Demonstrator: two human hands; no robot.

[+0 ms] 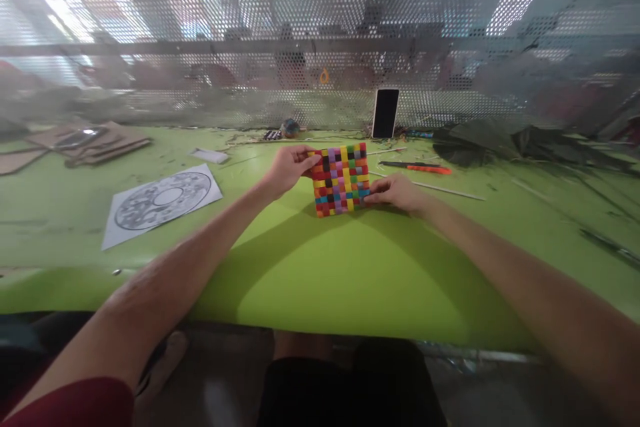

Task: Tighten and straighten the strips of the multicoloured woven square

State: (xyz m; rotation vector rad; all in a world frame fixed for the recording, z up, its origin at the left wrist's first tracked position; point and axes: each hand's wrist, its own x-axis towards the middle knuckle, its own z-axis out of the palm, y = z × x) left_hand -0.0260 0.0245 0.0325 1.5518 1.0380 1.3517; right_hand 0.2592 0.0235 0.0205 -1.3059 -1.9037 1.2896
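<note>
A square woven mat point(341, 179) of many coloured strips stands tilted on its lower edge on the green table point(320, 274). My left hand point(290, 166) grips its upper left corner, fingers curled round the edge. My right hand point(395, 192) lies low on the table and pinches the mat's lower right corner.
Behind the mat a dark phone point(385, 113) leans upright against a perforated metal screen point(320, 34). An orange-handled tool point(417, 166) and thin sticks lie to the right, dark leaves point(480, 144) beyond. A printed circular pattern sheet point(161, 202) and cardboard pieces point(95, 142) lie left.
</note>
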